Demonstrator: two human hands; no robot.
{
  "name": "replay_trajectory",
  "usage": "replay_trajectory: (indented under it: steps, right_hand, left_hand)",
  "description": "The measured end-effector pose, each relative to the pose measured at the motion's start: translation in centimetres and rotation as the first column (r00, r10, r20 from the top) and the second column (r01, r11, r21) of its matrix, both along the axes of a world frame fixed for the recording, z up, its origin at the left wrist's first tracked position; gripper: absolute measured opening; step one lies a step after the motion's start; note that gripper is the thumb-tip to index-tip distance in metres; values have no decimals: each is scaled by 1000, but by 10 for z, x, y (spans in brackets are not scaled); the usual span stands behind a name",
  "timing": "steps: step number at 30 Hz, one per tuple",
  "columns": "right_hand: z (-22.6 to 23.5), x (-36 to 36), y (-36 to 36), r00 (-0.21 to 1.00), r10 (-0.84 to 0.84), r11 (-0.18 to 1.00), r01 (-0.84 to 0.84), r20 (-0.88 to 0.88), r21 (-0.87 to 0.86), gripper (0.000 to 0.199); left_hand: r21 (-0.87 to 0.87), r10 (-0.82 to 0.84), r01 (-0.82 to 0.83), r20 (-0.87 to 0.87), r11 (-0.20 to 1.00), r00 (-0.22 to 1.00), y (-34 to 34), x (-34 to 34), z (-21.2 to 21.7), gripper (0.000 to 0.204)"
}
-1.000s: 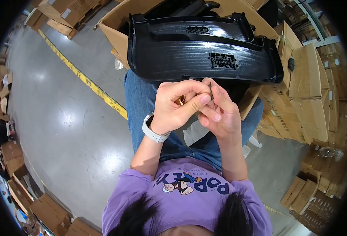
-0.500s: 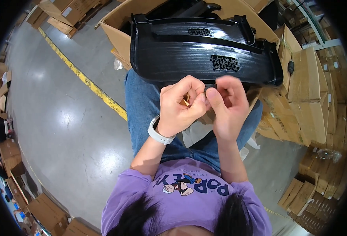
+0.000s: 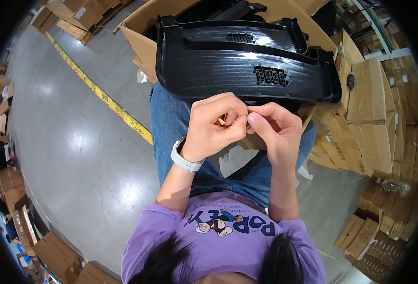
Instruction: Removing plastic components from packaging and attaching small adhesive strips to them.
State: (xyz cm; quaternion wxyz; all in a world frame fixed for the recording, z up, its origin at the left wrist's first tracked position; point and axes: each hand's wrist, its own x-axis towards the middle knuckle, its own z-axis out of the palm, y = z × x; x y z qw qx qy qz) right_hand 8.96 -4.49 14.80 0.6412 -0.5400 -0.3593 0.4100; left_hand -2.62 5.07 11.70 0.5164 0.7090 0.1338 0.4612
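Above my lap, my left hand [image 3: 214, 127] and my right hand [image 3: 281, 132] meet fingertip to fingertip. Both are pinched closed around something small and dark that the fingers almost wholly cover. Inside the curl of my left fingers shows a bit of golden-orange material [image 3: 221, 120]; whether it is held or lies behind, I cannot tell. Just beyond my hands, a glossy black plastic panel [image 3: 209, 71] with a raised grid leans on the edge of an open carton, and a similar black panel [image 3: 204, 34] lies behind it.
The cardboard carton [image 3: 140, 45] with more black parts stands right before my knees. Stacked brown boxes [image 3: 367, 118] crowd the right side. White paper [image 3: 237, 159] lies between my thighs. A yellow line [image 3: 100, 94] crosses the grey floor on the left.
Both hands have come slightly nearer to me. My right fingers, spread a little and blurred before, now pinch against the left fingertips, and the small black piece is more hidden.
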Motion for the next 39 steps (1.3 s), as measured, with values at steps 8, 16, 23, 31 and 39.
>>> replay_trajectory:
  steps: [8,16,23,31,39]
  right_hand:
    - [-10,23,-7,966,-183,979,196,-185,55,12]
    - [-10,5,-9,741,-504,861,385,444,334,10]
    - [-4,5,-5,423,-461,876,78,780,475,19]
    - [0,14,-14,890,-206,979,193,407,73,14]
    - [4,55,-9,868,-94,985,152,488,-81,8]
  left_hand:
    - [-668,-84,379,429,640,899,-3,0,-11,5]
    - [-718,-130,629,622,297,772,-7,10,-15,22]
    - [-760,-169,397,364,514,916,-27,15,-6,7]
    - [-680,-191,246,157,691,969,-23,16,-9,6]
    - [-617,-182,110,-55,780,982,-28,19,-10,14]
